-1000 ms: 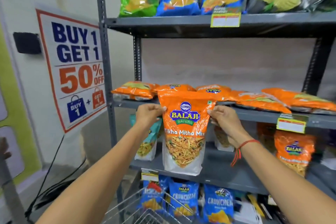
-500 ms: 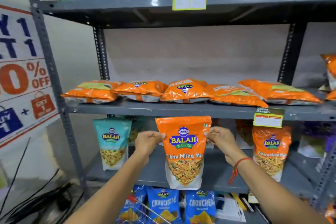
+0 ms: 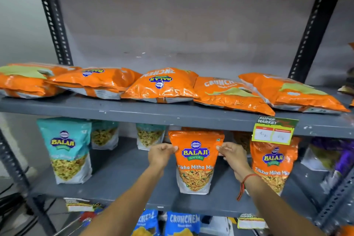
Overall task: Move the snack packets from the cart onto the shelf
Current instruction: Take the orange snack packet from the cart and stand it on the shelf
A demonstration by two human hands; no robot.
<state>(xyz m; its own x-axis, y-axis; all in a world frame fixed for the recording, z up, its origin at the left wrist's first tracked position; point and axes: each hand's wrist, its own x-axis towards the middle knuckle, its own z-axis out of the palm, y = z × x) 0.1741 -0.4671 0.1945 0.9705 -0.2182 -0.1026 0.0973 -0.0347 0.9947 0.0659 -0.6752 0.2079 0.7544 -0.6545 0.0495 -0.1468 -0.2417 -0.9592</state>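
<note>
An orange Tikha Mitha Mix packet (image 3: 196,161) stands upright on the grey lower shelf (image 3: 122,184), under the lip of the shelf above. My left hand (image 3: 161,154) pinches its upper left edge and my right hand (image 3: 232,154) pinches its upper right edge. A matching orange packet (image 3: 274,163) stands just to its right. A teal Balaji packet (image 3: 67,149) stands at the left of the same shelf. The cart is hidden apart from a faint wire at the bottom edge.
Several orange Crunchem bags (image 3: 162,86) lie flat on the shelf above. A price tag (image 3: 274,130) hangs on that shelf's front edge. More teal packets (image 3: 149,136) stand at the back. Blue Crunchem bags (image 3: 182,222) sit below. Grey uprights (image 3: 55,27) frame the rack.
The packet has gone down from in front of the middle shelf to the lower shelf, with both hands still on its top corners. The view has moved closer and to the right.
</note>
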